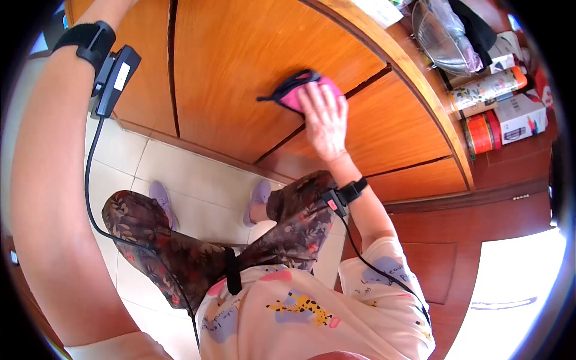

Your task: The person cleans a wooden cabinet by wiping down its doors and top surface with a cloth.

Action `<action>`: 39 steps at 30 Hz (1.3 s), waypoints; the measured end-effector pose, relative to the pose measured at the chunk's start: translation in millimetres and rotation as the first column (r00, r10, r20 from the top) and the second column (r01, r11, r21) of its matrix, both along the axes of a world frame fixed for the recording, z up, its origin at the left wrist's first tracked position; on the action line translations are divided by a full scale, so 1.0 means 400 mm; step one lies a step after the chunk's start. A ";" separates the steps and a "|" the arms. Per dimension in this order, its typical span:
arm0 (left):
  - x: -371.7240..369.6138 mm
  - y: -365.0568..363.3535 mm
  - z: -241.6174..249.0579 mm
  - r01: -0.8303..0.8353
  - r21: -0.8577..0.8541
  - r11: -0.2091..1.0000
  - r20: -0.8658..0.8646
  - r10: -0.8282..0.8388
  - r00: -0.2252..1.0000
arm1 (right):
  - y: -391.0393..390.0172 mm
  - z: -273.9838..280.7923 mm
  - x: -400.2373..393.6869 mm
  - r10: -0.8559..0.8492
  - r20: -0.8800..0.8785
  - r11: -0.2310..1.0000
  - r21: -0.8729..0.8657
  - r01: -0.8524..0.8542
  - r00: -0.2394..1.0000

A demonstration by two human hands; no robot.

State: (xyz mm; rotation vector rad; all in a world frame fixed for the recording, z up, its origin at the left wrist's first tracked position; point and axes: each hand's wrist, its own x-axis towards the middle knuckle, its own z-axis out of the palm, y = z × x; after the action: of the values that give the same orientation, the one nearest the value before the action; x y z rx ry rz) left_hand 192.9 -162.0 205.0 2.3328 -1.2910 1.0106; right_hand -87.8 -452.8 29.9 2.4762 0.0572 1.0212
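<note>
My right hand (327,123) presses a pink cloth pad with black trim (292,99) against an orange-brown wooden panel (234,78). Its fingers lie stretched over the pad and hold it there, across a dark seam between panels. A short black tab sticks out from the pad's left end. My left arm (54,198) reaches up along the left side of the view. The left hand itself is cut off at the top edge, so what it touches is hidden.
On a shelf at the right are a wire strainer (441,39), a floral spray can (489,90), a red-orange container (480,133) and a white box (521,117). Cables hang from both wrist straps. My feet stand on pale floor tiles (198,210) beside the cabinet.
</note>
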 end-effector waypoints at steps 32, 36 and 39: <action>-0.010 -0.005 0.010 -0.099 0.035 0.995 -0.119 0.102 0.988 | 0.149 0.119 0.084 -0.113 0.732 0.791 0.475 -0.384 0.672; -0.009 -0.002 0.013 -0.076 0.021 0.997 -0.145 0.078 0.986 | 0.145 0.054 0.082 -0.298 0.767 0.553 0.624 -0.552 0.568; -0.004 -0.002 0.011 -0.078 0.026 0.997 -0.138 0.081 0.987 | 0.147 0.044 0.056 -0.297 0.693 0.423 0.712 -0.560 0.657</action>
State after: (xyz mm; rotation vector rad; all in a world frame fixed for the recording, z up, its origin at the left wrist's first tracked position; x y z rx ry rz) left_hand 191.3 -162.9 209.4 2.4397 -1.1697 0.8446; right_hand -65.3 -394.0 47.4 2.5708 -0.7835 2.7109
